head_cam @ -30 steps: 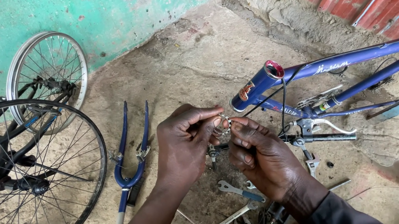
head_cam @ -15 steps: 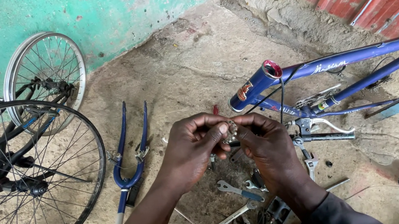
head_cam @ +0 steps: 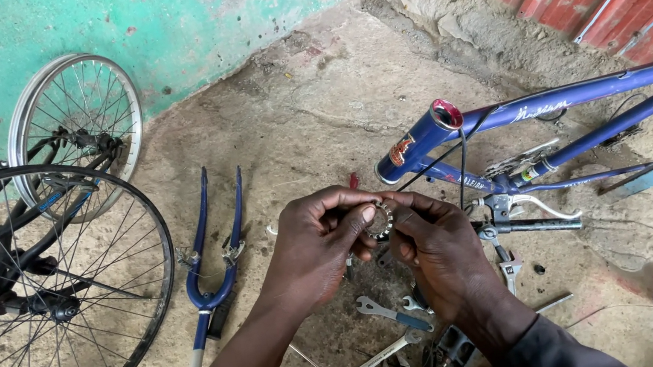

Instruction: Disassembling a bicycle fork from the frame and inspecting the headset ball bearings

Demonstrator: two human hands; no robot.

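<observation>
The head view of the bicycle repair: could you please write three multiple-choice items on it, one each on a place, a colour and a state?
1. Where does the detached blue bicycle fork lie?
A. on the concrete floor, left of the hands
B. against the red wall
C. mounted in the frame

2. What colour is the bicycle frame?
A. green
B. blue-purple
C. yellow

3. How is the small toothed metal ring held?
A. lying on the floor
B. by one hand
C. between the left hand and the right hand

Answers: 1 A, it lies flat beside the spoked wheel; 2 B, its tubes show that colour; 3 C, fingers of both hands pinch it.
</observation>
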